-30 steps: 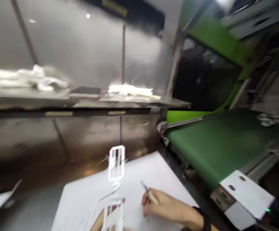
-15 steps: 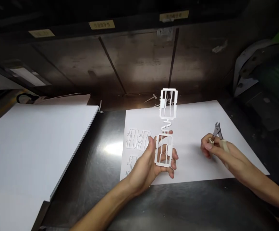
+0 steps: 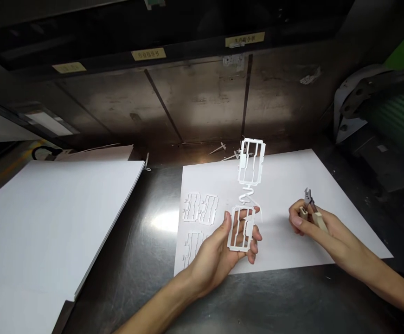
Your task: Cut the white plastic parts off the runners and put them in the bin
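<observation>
My left hand holds up a white plastic moulding above a sheet of white paper. Two slotted rectangular frames make up the moulding, joined by a wavy runner; the lower frame rests against my fingers. Over the right part of the paper, my right hand grips a pair of side cutters, jaws pointing up and away from me. Several similar white frames lie on the paper's left side, the nearest partly covered by my left hand.
Thin sprue scraps lie behind the paper on the metal bench. A thick stack of white sheets covers the left side. The metal back wall bounds the far edge, and dark machinery stands at right.
The view has tilted up slightly. The moulding in my left hand has tilted a little to the right, and the side cutters have turned slightly in my right hand.
</observation>
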Motion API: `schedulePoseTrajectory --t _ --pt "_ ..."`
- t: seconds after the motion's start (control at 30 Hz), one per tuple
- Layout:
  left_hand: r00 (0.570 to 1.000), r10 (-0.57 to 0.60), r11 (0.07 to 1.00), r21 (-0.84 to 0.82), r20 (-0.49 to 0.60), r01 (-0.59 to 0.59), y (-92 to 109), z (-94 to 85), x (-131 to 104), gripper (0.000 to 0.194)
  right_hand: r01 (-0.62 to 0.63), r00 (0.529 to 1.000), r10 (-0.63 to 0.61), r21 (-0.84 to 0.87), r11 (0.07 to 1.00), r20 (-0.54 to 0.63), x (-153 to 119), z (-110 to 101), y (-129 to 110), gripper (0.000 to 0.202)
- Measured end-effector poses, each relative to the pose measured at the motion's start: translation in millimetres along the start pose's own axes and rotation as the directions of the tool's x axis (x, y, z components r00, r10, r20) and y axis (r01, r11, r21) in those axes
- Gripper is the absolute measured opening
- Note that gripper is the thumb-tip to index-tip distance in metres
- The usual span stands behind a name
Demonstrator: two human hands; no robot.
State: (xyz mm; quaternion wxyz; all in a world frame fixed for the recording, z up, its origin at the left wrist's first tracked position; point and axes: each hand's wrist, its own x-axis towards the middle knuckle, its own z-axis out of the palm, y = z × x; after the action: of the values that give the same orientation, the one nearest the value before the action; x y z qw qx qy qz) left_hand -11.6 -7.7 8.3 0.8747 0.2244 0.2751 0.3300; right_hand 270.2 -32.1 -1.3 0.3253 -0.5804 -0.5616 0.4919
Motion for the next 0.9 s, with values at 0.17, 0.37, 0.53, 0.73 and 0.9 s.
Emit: schedulePoseTrajectory --t 0.17,0.37,0.53,0.73,0.9 --pt "1.0 0.004 1.0 0.022 0.003 -0.004 -5 0.3 -2 0.07 0.006 1.0 -0.007 0.029 1.0 0.022 1 3 -1 0.046" --pt "1.0 0.002 1.0 -0.017 -0.007 -0.002 -7 -2.8 1 0.067 -0.007 0.999 0.005 0.046 0.999 0.043 3 6 -3 0.046" --pt "0.997 -0.078 0.992 -0.103 -0.017 0.076 -5 -7.5 3 0.062 0.026 0.999 -0.028 0.059 0.998 0.021 1 3 -5 0.043" --pt "0.984 -0.146 0.985 -0.083 0.102 0.154 0 -12.0 5 0.044 0.138 0.978 -0.115 0.128 0.982 -0.172 -4 -6 0 0.031" --pt "0.982 -0.149 0.979 0.156 0.112 0.13 1 -10.4 6 0.04 0.262 0.92 -0.142 0.305 0.915 -0.366 -1 -9 -5 0.018"
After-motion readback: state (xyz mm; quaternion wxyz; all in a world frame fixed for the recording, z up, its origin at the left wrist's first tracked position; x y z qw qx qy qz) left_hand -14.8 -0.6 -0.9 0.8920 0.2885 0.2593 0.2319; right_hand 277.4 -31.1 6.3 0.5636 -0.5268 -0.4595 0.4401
